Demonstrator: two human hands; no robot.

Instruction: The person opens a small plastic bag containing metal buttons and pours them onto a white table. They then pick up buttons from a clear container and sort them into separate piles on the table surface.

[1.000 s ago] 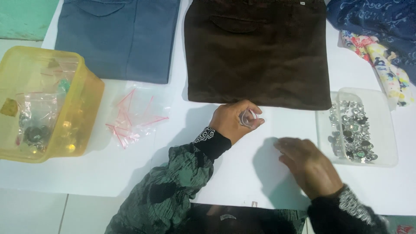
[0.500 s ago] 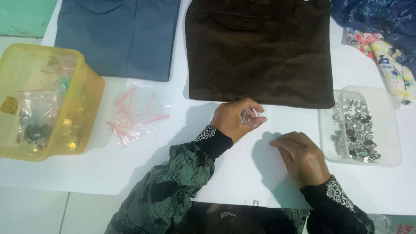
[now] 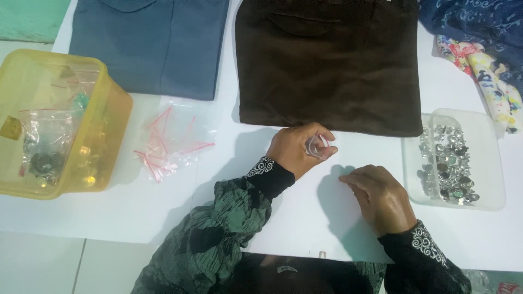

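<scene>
1. The left hand (image 3: 297, 149) is curled closed, thumb and fingertips pinching a small clear plastic bag (image 3: 317, 147) just below the hem of the brown folded garment (image 3: 327, 65).
2. That hand comes in from the lower left, its patterned green sleeve (image 3: 218, 234) angled up across the white table (image 3: 136, 212), with the knuckles facing up.
3. The right hand (image 3: 378, 197) rests palm down on the table, fingers drawn together and bent, tips pointing left toward the bag; whether anything is caught under them I cannot tell.
4. Just to its right sits a clear shallow tray (image 3: 487, 163) of shiny silver pieces (image 3: 447, 169).
5. Further left lie a loose heap of clear zip bags with red strips (image 3: 171, 144) and a yellow tub (image 3: 117, 125) holding more filled bags.
6. A blue folded garment (image 3: 152, 43) lies beside the brown one, and floral cloth (image 3: 490, 60) is bunched at the top right.
</scene>
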